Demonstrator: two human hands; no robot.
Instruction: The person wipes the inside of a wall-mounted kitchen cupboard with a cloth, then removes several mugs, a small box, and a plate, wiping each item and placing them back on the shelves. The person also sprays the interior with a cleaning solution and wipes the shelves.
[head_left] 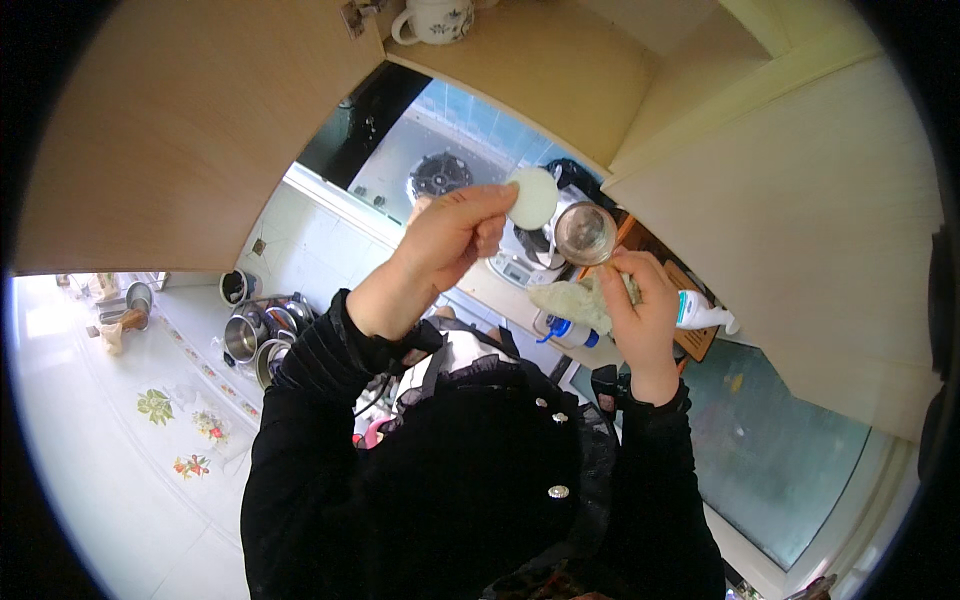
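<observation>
My left hand [450, 240] is closed, pinching a flat, round white lid [534, 199] between thumb and fingers. Just right of the lid, a small clear glass jar [586, 236] is tilted so that its round end faces me. My right hand [643, 300] grips the jar with thumb and fingers. Against that same hand is a pale, fuzzy cloth [572, 303], partly hidden by the fingers. Lid and jar are apart, both held up in front of an open cupboard.
Cupboard doors stand open at left [180, 140] and right [790, 230]. A patterned white mug [440, 20] sits on the cupboard shelf [520, 75]. Below are a stove burner [440, 176], a white scale [513, 271], a white bottle [697, 310] and several metal pots [244, 337].
</observation>
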